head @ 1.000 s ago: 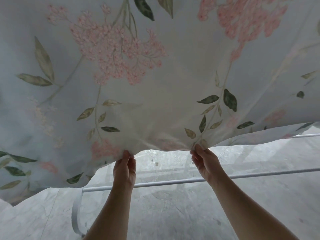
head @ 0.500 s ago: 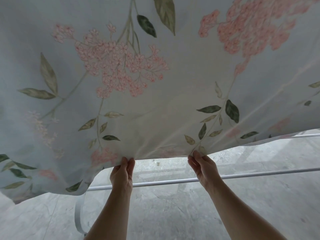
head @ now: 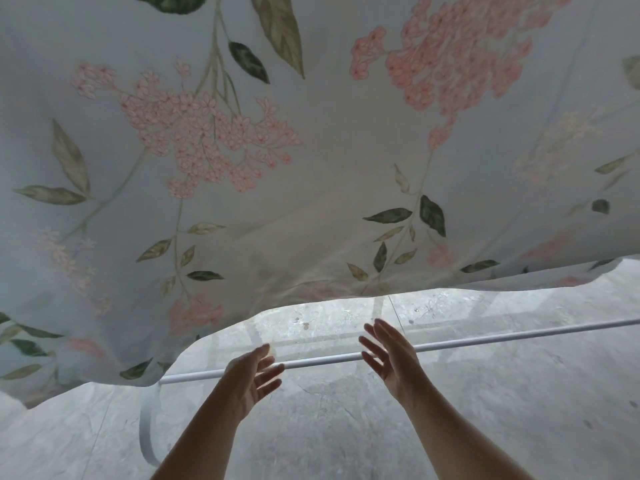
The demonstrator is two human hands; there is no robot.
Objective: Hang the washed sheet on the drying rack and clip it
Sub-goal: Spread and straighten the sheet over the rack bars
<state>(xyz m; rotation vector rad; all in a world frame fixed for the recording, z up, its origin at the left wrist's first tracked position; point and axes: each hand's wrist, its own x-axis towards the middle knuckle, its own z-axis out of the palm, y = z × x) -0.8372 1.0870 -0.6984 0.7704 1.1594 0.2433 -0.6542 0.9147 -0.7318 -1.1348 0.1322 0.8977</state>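
Note:
A pale blue sheet (head: 329, 140) printed with pink flowers and green leaves billows across the upper two thirds of the head view, its lower hem curving free in the air. Beneath the hem runs a white rail of the drying rack (head: 485, 341), sloping up to the right. My left hand (head: 254, 377) hovers in front of that rail with fingers spread and nothing in it. My right hand (head: 389, 351) is likewise spread, palm facing left, a short way below the hem. Neither hand touches the sheet. No clips are in sight.
The rack's curved white leg (head: 147, 424) drops down at lower left. Grey marble-patterned floor tiles (head: 519, 403) lie below everything. The sheet hides the far part of the rack and whatever stands behind it.
Both hands have let go of the sheet's hem and opened, dropping slightly below it. The sheet's edge has floated up and forward, away from my fingers.

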